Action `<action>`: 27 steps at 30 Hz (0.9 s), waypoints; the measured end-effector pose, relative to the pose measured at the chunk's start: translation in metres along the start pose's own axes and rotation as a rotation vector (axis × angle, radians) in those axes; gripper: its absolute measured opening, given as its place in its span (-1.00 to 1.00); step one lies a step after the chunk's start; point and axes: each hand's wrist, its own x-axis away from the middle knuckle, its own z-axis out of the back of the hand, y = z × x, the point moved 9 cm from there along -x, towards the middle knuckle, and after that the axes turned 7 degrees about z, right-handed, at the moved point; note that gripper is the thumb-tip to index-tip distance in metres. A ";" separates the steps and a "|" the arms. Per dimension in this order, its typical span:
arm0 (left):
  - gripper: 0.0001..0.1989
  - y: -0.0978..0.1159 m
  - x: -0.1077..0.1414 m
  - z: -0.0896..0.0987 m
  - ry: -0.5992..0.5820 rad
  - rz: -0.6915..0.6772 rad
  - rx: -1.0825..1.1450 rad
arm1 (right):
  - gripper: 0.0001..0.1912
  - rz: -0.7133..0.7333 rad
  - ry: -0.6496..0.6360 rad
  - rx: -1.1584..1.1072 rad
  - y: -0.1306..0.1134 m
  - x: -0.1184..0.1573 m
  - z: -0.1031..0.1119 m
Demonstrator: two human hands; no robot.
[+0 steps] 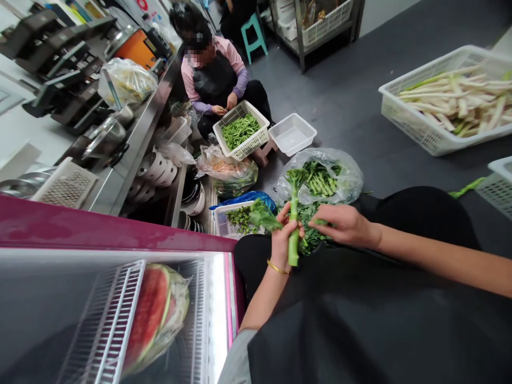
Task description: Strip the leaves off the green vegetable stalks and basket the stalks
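Observation:
A thick green vegetable stalk (294, 213) with a leafy top stands nearly upright in my left hand (285, 240), whose fingers wrap round its middle. A leaf (264, 215) sticks out to the left of that hand. Just right of the stalk, my right hand (346, 226) has its fingers pinched together on a small green leaf piece (320, 222). Loose leaves (310, 240) lie below and behind the hands. Beyond them, a clear plastic bag (352, 173) holds more green stalks.
A white basket (224, 221) with greens is left of my hands. Another person (216, 74) sits ahead beside a basket of green pods (262, 136). An empty white basket (292, 134) stands nearby. A basket of pale stalks (420, 128) is right; a fridge with watermelon (150, 304) is left.

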 end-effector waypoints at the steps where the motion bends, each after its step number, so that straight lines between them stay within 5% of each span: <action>1: -0.41 -0.002 -0.001 -0.002 -0.044 0.042 0.110 | -0.70 -0.150 0.029 -0.140 0.015 0.003 0.003; 5: -0.45 -0.012 -0.001 -0.011 -0.196 0.118 0.279 | -0.65 -0.596 0.167 -0.678 0.060 0.004 0.002; 11: -0.47 -0.018 0.003 -0.029 -0.355 0.166 0.254 | -0.66 -0.614 0.188 -0.918 0.056 -0.021 -0.005; 15: -0.48 0.002 0.006 -0.031 -0.303 0.099 0.131 | -0.66 -0.650 0.145 -0.913 0.058 -0.020 -0.008; 19: -0.63 0.004 0.003 -0.036 -0.281 0.138 0.188 | -0.74 -0.500 0.159 -0.566 0.051 -0.023 0.007; 23: -0.73 -0.013 0.000 -0.039 -0.226 0.256 0.426 | -0.80 -0.066 0.243 0.044 0.008 -0.028 0.024; 25: -0.71 -0.013 0.001 -0.034 -0.182 0.234 0.427 | -0.79 0.013 0.215 0.048 -0.003 -0.029 0.017; 27: -0.64 -0.010 0.005 -0.026 -0.174 0.206 0.387 | -0.80 -0.092 0.209 -0.170 0.003 -0.034 0.014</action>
